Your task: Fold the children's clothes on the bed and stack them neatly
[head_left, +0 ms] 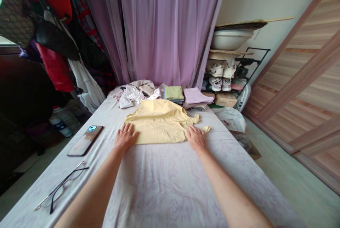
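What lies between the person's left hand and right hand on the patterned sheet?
The pale yellow shirt lies between the left hand and the right hand, and both hands rest at its near edge. The head view shows this.

Sheer lilac curtain [170, 26] hanging in folds behind the far end of a long sheet-covered bed [186, 192]. At right, cream wall [265, 1], black metal shoe rack [255, 58] holding a white basin [231, 38], and wood-panelled door [300, 65] above pale floor tiles [287, 182]. At far left, hanging garments [55, 68] beside a bright window edge [7, 40].
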The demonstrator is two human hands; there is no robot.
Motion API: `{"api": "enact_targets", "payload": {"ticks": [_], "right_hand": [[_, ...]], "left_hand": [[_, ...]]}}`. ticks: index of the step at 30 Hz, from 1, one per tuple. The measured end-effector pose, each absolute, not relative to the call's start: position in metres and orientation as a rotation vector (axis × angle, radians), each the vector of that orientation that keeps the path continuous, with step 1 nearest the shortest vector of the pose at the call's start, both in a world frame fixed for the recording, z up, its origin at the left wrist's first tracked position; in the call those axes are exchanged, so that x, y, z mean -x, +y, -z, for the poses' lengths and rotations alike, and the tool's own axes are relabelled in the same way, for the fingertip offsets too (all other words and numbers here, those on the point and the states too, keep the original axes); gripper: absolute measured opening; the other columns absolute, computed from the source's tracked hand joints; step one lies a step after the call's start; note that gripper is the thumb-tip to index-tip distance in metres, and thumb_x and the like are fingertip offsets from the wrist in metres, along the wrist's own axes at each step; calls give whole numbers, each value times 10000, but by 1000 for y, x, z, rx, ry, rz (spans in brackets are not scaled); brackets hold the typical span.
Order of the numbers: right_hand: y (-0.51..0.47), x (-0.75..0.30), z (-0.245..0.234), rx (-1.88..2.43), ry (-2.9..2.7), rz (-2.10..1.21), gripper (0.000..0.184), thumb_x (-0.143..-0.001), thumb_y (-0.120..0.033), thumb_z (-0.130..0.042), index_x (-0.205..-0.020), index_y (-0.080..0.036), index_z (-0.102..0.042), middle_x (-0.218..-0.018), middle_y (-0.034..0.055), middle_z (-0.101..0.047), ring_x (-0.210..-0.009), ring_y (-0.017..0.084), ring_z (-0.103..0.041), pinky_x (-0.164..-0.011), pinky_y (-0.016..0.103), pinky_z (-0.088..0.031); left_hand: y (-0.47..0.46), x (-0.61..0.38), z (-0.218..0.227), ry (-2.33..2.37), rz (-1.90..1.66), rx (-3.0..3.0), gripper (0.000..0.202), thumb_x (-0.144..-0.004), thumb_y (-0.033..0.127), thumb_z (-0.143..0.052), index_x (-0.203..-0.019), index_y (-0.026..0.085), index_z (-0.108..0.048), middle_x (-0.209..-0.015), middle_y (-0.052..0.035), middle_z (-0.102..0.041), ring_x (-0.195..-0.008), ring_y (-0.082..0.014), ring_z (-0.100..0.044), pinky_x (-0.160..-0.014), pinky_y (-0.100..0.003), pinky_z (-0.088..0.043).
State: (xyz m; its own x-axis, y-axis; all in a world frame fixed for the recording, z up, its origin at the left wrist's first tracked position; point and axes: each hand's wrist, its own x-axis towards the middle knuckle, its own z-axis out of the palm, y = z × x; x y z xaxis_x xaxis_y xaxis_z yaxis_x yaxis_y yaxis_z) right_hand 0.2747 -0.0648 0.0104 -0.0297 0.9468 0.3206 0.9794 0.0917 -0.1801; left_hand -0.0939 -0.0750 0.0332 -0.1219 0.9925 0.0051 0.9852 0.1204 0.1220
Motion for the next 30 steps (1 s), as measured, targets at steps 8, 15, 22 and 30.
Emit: {"api": "enact_targets", "payload": {"ticks": [8, 15, 22, 30], "right_hand": [[-59, -309, 10, 1660, -1501, 75, 452, -835, -202, -354, -1092, -156, -723, -1175, 129, -704, -1131, 253, -598, -1015, 407, -426], [-59, -329, 30, 1673, -1188, -21, 482, -826, -252, -345, -1097, -148, -731, -1048, 132, -744, -1012, 269, -657, -902, 409, -504], [-74, -303, 4, 1655, -1636, 87, 410, -848, -236, -410, -1095, -198, -735, -1197, 89, -702, -1185, 263, -546, -1066, 429, -387], [-83, -281, -7, 1776, -1910, 46, 335, -876, -278, -453, -1024, -262, -753, -1222, 41, -699, -1221, 260, -506, -1040, 422, -350]], "left_hand": [[-74, 96, -31, 2305, -162, -2044, 638, -980, 530, -286, -1507, 180, -367, -1605, -105, -301, -1490, -276, -227, -1180, -496, -228], [-76, 94, -32, 2339, -131, -2047, 635, -986, 528, -275, -1515, 186, -352, -1609, -90, -295, -1491, -266, -227, -1182, -473, -233], [-77, 91, -37, 2337, -94, -2033, 642, -988, 520, -276, -1518, 164, -347, -1611, -91, -290, -1496, -267, -210, -1185, -479, -229], [-77, 92, -35, 2340, -96, -2045, 630, -984, 521, -278, -1510, 186, -366, -1604, -97, -307, -1494, -264, -218, -1180, -475, -240]]}}
